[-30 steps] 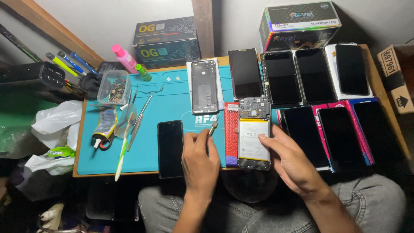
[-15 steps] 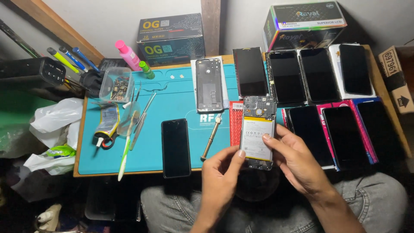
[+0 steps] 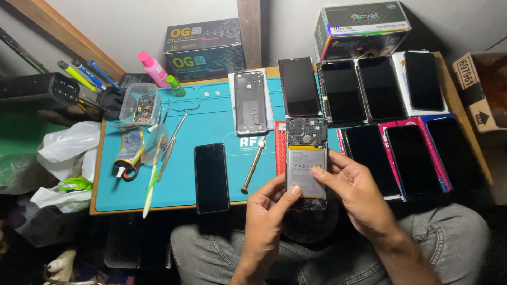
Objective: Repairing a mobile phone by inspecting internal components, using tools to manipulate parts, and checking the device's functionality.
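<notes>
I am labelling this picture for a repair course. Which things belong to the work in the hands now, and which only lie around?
In hand:
- opened phone with its battery showing
- left hand and right hand, both holding it

Lying about:
- screwdriver
- black phone on the blue mat
- back cover
- row of dark screens
- tweezers
- pink bottle

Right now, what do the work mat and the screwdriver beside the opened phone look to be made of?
The work mat looks like soft silicone or rubber: matte blue, with moulded recesses. The screwdriver looks metal: slim, pale, shiny shaft. The opened phone, held by both hands, shows a bare circuit board and battery.
</notes>
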